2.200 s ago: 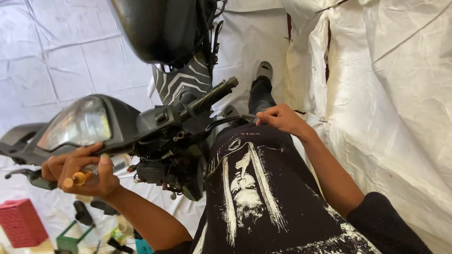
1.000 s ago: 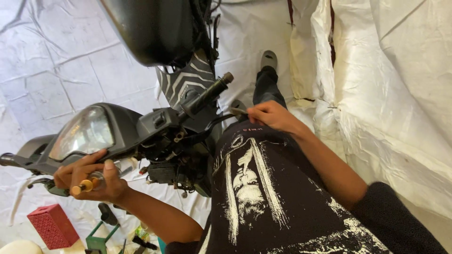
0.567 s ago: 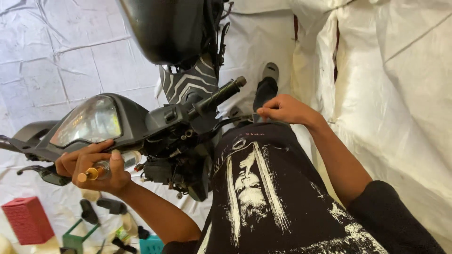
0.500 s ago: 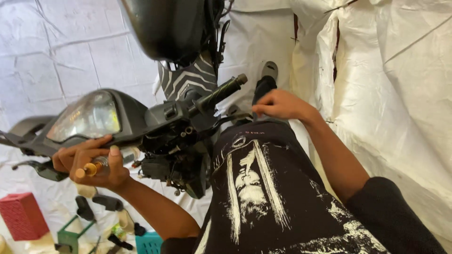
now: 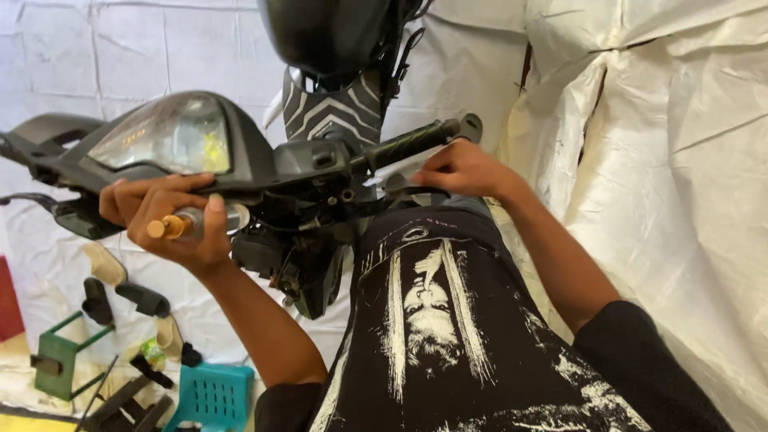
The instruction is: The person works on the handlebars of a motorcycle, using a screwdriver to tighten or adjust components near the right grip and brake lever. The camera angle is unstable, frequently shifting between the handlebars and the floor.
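Your left hand [image 5: 164,220] at centre left grips the amber-handled screwdriver [image 5: 192,224], now angled in closer under the headlight [image 5: 164,140]. Your right hand [image 5: 460,170] has slid up — fingers curled just below the handlebar grip [image 5: 412,142] — steadying it.

The headlamp [image 5: 164,144] lens is clear glossy plastic, its cowl [image 5: 256,156] smooth matt grey plastic. The handlebar grip [image 5: 408,144] looks like ribbed black rubber. The screwdriver handle [image 5: 180,226] seems translucent plastic with an amber end. White sheeting [image 5: 656,144] is crinkled, woven-looking. The T-shirt [image 5: 448,320] is black cotton, print cracked.
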